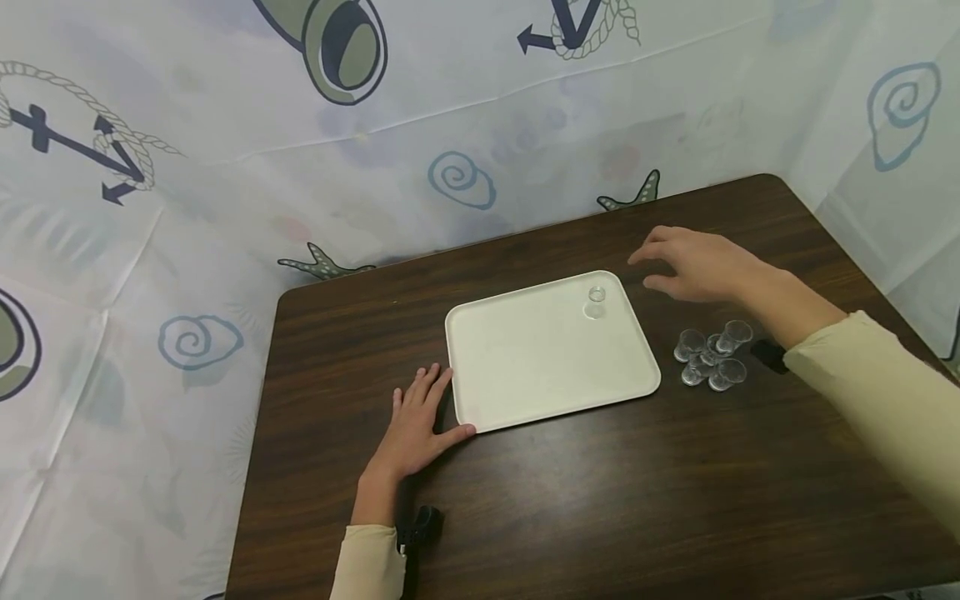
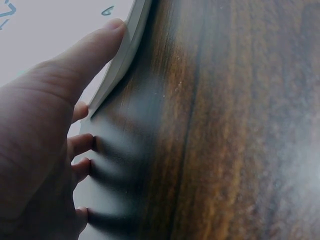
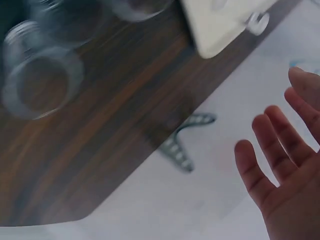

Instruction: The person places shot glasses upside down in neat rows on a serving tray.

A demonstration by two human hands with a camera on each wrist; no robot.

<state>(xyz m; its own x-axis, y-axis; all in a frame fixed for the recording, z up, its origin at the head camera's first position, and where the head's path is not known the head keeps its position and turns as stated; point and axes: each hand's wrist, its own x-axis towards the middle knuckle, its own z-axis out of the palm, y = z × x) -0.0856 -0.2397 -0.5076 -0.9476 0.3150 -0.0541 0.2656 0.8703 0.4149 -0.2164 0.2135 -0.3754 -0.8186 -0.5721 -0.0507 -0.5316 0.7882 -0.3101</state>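
Observation:
A cream rectangular tray (image 1: 551, 354) lies on the dark wooden table. One small clear plastic cup (image 1: 596, 301) stands on it near the far right corner. My left hand (image 1: 412, 425) rests at the tray's near left corner, thumb on the rim and the other fingers spread along the left side; the left wrist view shows the thumb (image 2: 95, 52) over the rim. Beyond the tray's right side hovers my right hand (image 1: 693, 262), fingers loosely bent and holding nothing. Several more clear cups (image 1: 727, 375) stand bunched on the table to the right of the tray, nearer than that hand.
The table (image 1: 570, 500) has rounded far corners and meets a pale curtain (image 1: 525, 150) printed with anchors, shells and starfish at the back and left. Dark bands circle both wrists, the left band (image 1: 426, 525) lying close to the tabletop.

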